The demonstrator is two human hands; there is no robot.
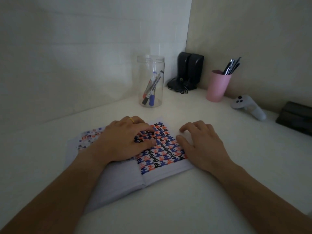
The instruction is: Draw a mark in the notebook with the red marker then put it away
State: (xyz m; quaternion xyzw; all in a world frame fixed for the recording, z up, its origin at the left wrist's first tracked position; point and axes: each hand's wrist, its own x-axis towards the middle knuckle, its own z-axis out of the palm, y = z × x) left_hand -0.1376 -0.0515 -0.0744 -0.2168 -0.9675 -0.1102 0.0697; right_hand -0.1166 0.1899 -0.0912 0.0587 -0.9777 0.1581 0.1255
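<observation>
An open notebook (162,168) lies on the white desk, its right page covered with red, blue and black marks. My left hand (125,141) rests flat across the fold of the notebook, a ring on one finger, holding nothing. My right hand (200,144) lies palm down on the notebook's right edge, fingers spread and empty. Behind the notebook stands a clear plastic jar (151,81) with three markers leaning inside. The red marker (147,87) is among them, its red cap pointing down.
A pink cup (217,86) of pens stands at the back right. Black speakers (189,71) with a cable fill the corner. A white controller (248,107) and a dark flat object (297,117) lie along the right wall. Walls close in behind and to the right.
</observation>
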